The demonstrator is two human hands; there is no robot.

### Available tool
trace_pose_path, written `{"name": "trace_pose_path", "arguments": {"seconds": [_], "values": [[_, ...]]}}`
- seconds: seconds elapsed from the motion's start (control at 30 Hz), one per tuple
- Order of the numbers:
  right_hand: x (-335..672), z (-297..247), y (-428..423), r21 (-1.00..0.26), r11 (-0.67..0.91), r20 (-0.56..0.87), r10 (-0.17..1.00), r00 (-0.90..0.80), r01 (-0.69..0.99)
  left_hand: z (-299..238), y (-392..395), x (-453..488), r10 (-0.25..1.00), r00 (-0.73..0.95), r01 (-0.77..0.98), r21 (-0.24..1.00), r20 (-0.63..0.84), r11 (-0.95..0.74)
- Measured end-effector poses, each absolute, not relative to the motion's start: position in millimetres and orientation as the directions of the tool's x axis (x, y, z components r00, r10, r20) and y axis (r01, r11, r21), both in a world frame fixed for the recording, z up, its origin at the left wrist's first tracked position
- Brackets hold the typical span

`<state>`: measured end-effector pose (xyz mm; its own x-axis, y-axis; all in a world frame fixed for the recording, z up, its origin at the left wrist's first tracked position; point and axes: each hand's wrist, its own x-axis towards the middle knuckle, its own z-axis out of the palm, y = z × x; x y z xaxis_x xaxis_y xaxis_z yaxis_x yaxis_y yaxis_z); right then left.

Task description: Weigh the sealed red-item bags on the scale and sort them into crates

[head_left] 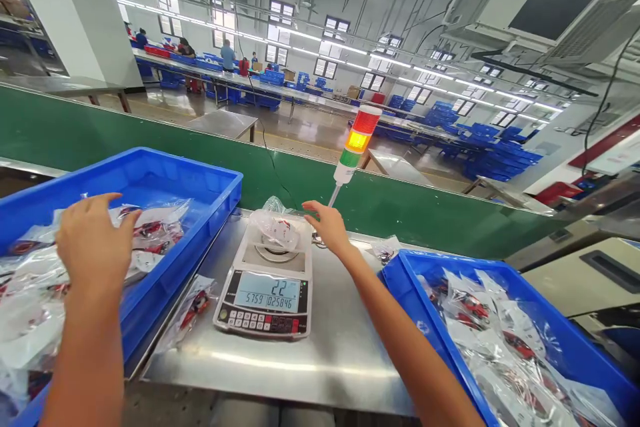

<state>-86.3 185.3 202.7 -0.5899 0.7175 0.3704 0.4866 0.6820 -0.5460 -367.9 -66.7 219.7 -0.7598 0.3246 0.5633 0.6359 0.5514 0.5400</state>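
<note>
Left grip [95,240] open over the bagged red parts [150,233] in the blue bin [220,203] beneath it; right grip [327,227] released, just right of the poly bag [275,227] on the digital scale [265,293], which reads 22 on the steel tabletop [330,360]; more bags [500,333] fill the second blue bin [465,261] below that grip.

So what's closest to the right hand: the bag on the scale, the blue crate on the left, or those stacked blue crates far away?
From the right hand:
1. The bag on the scale, just to its left.
2. The blue crate, farther left on the table.
3. The stacked blue crates, far off across the floor, rightward.
</note>
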Motion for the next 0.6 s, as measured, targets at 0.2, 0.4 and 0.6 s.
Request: {"name": "trace_pose_path", "arguments": {"seconds": [0.2,0.4,0.6], "values": [[63.4,236.8,203.1,-0.339,0.585,0.424,0.794,-0.436,0.736,208.9,-25.0,-296.5,0.569,-0.486,0.856,0.493,0.663,0.157],[274.7,158.8,174.3,0.126,0.109,-0.047,0.994,-0.104,0.986,195.0,9.0,-273.1,0.655,-0.37,0.871,0.492,0.659,-0.002],[337.0,78.7,124.9,0.137,0.115,-0.113,0.989,-0.1,0.984,196.6,38.6,-268.8,0.725,-0.34,0.855,0.518,0.599,-0.027]]}}
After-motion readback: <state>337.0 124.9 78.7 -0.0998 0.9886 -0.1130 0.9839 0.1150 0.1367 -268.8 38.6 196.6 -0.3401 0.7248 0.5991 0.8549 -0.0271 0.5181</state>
